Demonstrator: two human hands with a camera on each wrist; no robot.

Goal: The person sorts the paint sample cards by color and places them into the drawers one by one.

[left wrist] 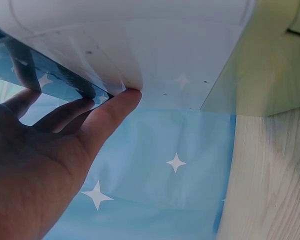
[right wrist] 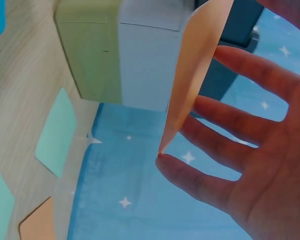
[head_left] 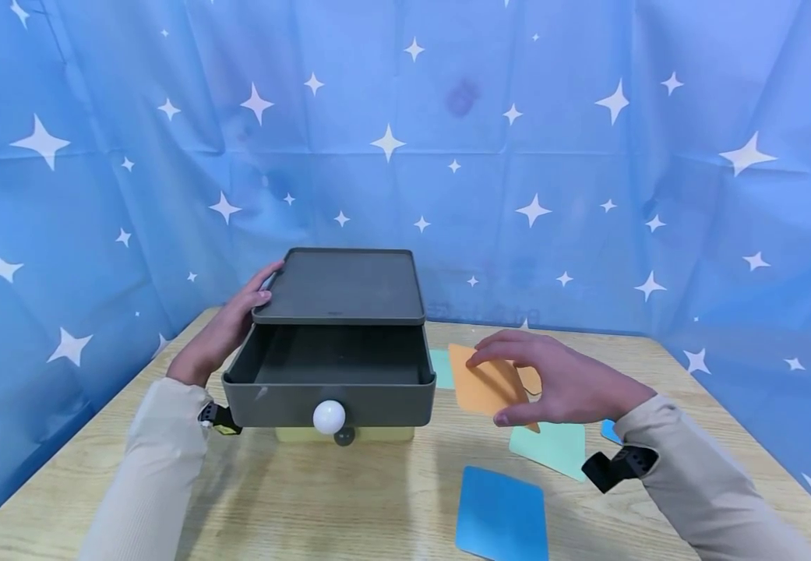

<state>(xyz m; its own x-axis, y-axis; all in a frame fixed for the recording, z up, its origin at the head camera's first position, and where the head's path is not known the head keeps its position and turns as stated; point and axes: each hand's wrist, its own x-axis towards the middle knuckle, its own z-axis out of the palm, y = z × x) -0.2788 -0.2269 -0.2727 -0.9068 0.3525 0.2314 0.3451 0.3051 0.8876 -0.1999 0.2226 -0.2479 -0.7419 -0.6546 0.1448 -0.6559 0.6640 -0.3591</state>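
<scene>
Two hands are at work in the head view. The left hand [head_left: 226, 327] rests with straight fingers against the left side of the dark grey drawer box [head_left: 342, 288], near its top edge, as if to keep it from sliding. The top drawer [head_left: 328, 374] is pulled out toward the person; its inside looks empty, and a white knob [head_left: 329, 416] sits on its front. Under it a pale yellow lower part is just visible. The right hand [head_left: 559, 382] holds an orange card [head_left: 485, 382] between thumb and fingertips, lifted above the surface [head_left: 349, 499], just to the right of the open drawer. On the surface lie more cards: a blue card [head_left: 502, 514] near the person, a light green card [head_left: 552, 448] under the right hand, and a second green one partly hidden beside the box.

From the left wrist view, the thumb and fingers [left wrist: 107, 117] are stretched and touch the underside edge of the box; they do not curl around it.

From the right wrist view, the orange card [right wrist: 192, 75] is seen almost edge-on, tilted, with its lower corner on one fingertip [right wrist: 190, 177]; the other fingers are spread wide behind it. The thumb is not visible here.

I judge that the step in hand is carrying the orange card to the open drawer. The next move calls for bringing the card left, over the drawer's right wall, and then releasing the pinch so that it falls flat inside.
</scene>
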